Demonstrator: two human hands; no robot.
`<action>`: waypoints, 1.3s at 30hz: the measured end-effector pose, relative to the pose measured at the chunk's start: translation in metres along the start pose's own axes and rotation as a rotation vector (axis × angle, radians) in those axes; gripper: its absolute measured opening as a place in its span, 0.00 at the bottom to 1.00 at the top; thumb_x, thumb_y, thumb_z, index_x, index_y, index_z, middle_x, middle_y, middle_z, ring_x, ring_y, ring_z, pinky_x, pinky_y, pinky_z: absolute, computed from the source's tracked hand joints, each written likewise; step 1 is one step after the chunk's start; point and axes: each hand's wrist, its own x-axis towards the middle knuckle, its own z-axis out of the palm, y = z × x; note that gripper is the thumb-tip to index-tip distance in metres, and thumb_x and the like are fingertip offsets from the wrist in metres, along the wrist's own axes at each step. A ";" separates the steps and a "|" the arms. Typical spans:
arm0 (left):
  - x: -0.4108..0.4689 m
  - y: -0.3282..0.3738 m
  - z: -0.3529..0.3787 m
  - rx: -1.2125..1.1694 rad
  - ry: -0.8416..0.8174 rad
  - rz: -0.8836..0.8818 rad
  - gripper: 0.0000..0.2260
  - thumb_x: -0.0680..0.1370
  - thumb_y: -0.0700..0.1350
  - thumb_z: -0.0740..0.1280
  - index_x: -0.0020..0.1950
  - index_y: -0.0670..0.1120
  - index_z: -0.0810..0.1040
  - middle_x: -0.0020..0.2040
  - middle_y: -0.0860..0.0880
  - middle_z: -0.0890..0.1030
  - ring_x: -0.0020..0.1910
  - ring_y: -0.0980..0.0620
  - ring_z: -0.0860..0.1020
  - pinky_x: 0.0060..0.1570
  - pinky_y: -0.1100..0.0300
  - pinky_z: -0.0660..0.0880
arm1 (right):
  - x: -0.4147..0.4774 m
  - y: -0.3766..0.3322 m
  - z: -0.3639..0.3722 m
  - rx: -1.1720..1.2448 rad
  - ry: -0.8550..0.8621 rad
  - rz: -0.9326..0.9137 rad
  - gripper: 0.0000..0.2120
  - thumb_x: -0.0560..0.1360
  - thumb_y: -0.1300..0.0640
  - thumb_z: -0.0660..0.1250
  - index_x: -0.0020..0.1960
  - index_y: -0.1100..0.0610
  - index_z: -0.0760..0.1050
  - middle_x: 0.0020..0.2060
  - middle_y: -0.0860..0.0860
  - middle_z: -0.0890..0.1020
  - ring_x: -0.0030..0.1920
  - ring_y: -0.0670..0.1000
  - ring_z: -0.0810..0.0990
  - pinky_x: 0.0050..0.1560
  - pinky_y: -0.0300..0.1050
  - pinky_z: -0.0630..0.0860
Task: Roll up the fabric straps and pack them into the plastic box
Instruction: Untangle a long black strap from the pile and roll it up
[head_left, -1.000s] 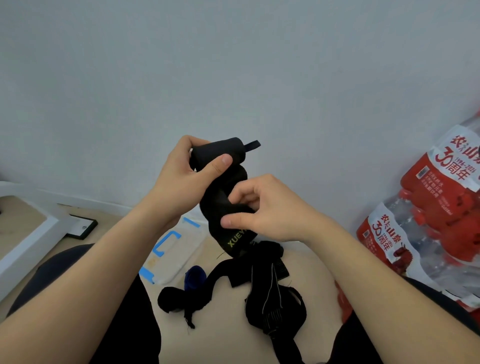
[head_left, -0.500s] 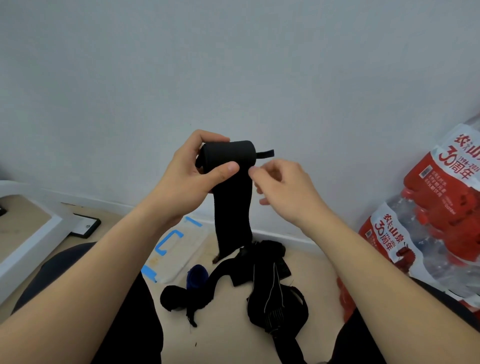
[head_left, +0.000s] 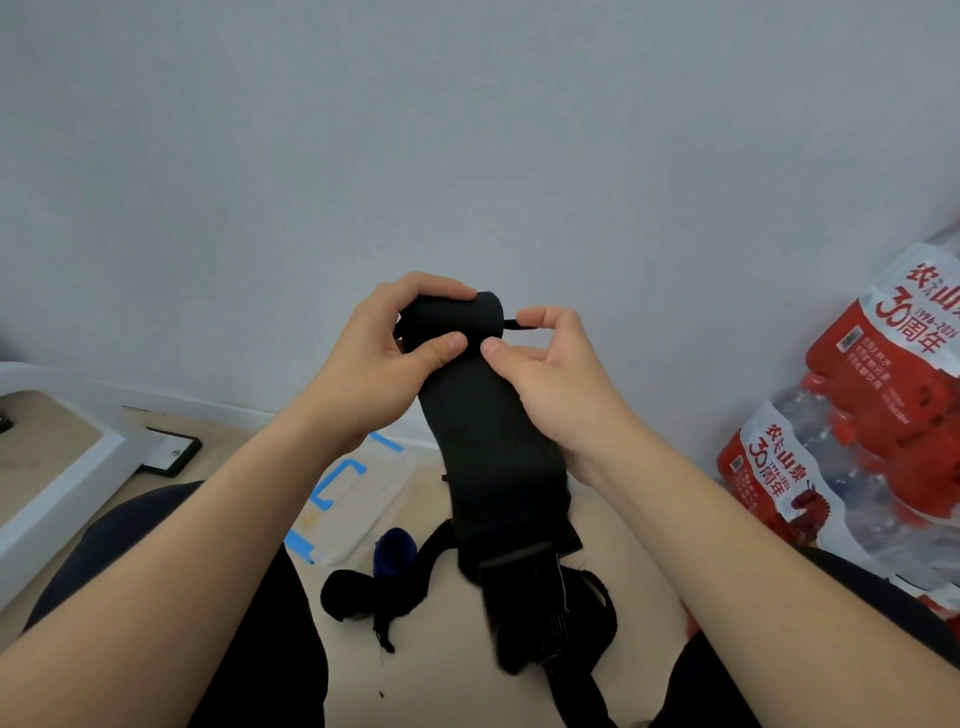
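Observation:
A wide black fabric strap (head_left: 493, 457) is partly rolled at its top end and hangs down in front of me. My left hand (head_left: 395, 358) grips the rolled part, thumb on its front. My right hand (head_left: 556, 374) pinches the strap's right edge beside the roll, thumb on the front. The strap's loose tail reaches down over the pile of black straps (head_left: 561, 618) on the floor. A rolled black strap (head_left: 348, 592) and a small blue roll (head_left: 395, 551) lie next to the pile. The clear plastic box lid with blue clips (head_left: 358, 499) lies on the floor behind them.
A white wall (head_left: 467, 156) stands close ahead. Packs of bottled water in red wrap (head_left: 862, 441) lean at the right. A white table leg (head_left: 67, 478) and a small black-framed plate (head_left: 171, 452) are at the left. My knees frame the floor space.
The strap was bunched between both hands, then hung straight from the roll. My right hand has come back onto the strap beside the roll, and the hands sit a little lower.

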 end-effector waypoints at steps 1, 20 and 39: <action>0.000 0.000 -0.001 -0.016 -0.014 -0.019 0.15 0.82 0.39 0.73 0.62 0.59 0.85 0.61 0.55 0.83 0.57 0.45 0.84 0.54 0.49 0.86 | -0.001 -0.003 -0.002 0.047 -0.015 0.014 0.17 0.83 0.55 0.73 0.64 0.43 0.69 0.47 0.54 0.90 0.43 0.54 0.91 0.36 0.48 0.85; -0.009 -0.004 -0.001 0.652 -0.412 0.124 0.19 0.77 0.44 0.76 0.63 0.55 0.72 0.53 0.64 0.83 0.52 0.60 0.81 0.52 0.55 0.78 | -0.002 0.002 -0.018 -0.826 -0.271 0.115 0.41 0.59 0.39 0.83 0.69 0.36 0.70 0.56 0.45 0.85 0.53 0.47 0.86 0.50 0.48 0.83; -0.008 0.000 -0.013 0.177 -0.477 -0.250 0.30 0.76 0.52 0.71 0.78 0.61 0.68 0.53 0.50 0.87 0.42 0.46 0.84 0.44 0.52 0.76 | 0.010 -0.002 -0.029 -0.741 -0.080 -0.362 0.28 0.73 0.47 0.82 0.69 0.36 0.76 0.70 0.43 0.73 0.74 0.45 0.69 0.74 0.46 0.67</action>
